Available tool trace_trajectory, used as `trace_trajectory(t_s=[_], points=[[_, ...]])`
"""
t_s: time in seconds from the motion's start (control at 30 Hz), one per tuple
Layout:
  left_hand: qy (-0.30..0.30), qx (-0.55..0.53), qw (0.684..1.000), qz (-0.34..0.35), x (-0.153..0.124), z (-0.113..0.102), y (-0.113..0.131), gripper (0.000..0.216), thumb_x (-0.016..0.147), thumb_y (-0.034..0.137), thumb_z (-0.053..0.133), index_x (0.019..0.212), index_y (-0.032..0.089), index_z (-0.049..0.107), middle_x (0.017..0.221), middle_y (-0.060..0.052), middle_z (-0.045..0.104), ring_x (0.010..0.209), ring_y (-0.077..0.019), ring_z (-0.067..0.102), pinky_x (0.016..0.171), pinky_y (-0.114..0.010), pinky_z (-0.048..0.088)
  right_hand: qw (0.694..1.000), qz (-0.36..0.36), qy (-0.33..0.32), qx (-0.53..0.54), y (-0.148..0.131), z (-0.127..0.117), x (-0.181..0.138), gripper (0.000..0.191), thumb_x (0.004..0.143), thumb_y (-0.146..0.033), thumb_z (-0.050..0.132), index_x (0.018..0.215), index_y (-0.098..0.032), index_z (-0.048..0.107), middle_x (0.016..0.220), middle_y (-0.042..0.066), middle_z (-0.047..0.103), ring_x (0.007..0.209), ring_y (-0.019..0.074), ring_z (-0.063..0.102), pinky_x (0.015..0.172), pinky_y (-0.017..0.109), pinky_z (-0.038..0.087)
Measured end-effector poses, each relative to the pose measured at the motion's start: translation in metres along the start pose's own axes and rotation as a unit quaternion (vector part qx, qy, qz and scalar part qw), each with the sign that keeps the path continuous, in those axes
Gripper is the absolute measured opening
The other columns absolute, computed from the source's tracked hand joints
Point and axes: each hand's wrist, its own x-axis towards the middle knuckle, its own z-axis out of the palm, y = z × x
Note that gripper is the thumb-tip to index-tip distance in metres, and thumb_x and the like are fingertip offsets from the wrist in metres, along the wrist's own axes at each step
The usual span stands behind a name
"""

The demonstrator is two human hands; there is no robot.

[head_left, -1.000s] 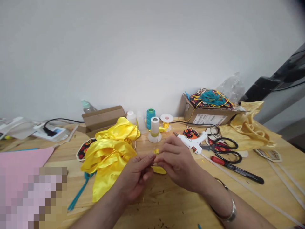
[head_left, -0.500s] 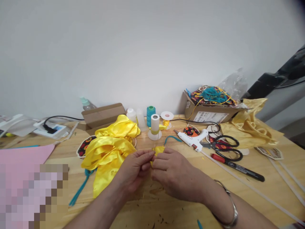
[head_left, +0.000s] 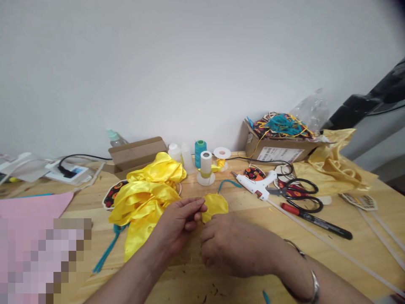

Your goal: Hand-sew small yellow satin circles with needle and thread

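My left hand (head_left: 183, 217) pinches the left edge of a small rounded piece of yellow fabric (head_left: 215, 206) between thumb and forefinger. Just below that piece, my right hand (head_left: 226, 242) is curled with its fingers pointing inward and slightly blurred; whatever it grips, if anything, is hidden. Left of my hands lies a heap of shiny yellow satin (head_left: 145, 202), over a dark patterned round piece (head_left: 114, 194) with a teal tassel (head_left: 107, 251). Beyond the small piece, a teal cord (head_left: 228, 182) curves on the table.
A white glue gun (head_left: 257, 185), black-handled scissors (head_left: 303, 194) and a marker (head_left: 319, 221) lie to the right. Thread spools (head_left: 200, 154) stand by the wall. A full cardboard box (head_left: 275, 150) and pale gold cloth (head_left: 332, 169) are at back right; pink sheet (head_left: 34, 207) at left.
My right hand has moved down and away from my left fingers, uncovering more of the small yellow piece. My left hand stays almost in place, still pinching.
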Motion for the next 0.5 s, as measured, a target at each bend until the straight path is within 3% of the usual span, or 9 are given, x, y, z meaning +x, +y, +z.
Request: trace_trajectory(t_s=[0.27,0.5], points=[[0.007,0.031,0.999,0.015,-0.0021,0.0013,-0.0003,0.013,0.060,0.015,0.077,0.067,0.008,0.070,0.059,-0.001,0.060,0.044,-0.0022,0.047,0.035,-0.010,0.030,0.999,0.010,-0.037,0.025,0.0000,0.0018,0.0006,0.022,0.073,-0.003,0.052,0.064,-0.019,0.064,0.063,-0.002,0.066,0.056,0.0106,0.052,0.053,0.023,0.036],[0.009,0.064,0.997,0.042,-0.0018,-0.0016,-0.0036,0.017,0.064,0.024,0.075,0.069,0.009,0.070,0.051,0.004,0.051,0.040,-0.0007,0.037,0.036,-0.012,0.022,0.999,0.009,-0.019,0.029,0.0037,0.0094,0.0002,0.025,0.072,-0.002,0.051,0.065,-0.020,0.065,0.063,-0.003,0.066,0.057,0.0104,0.052,0.054,0.023,0.036]])
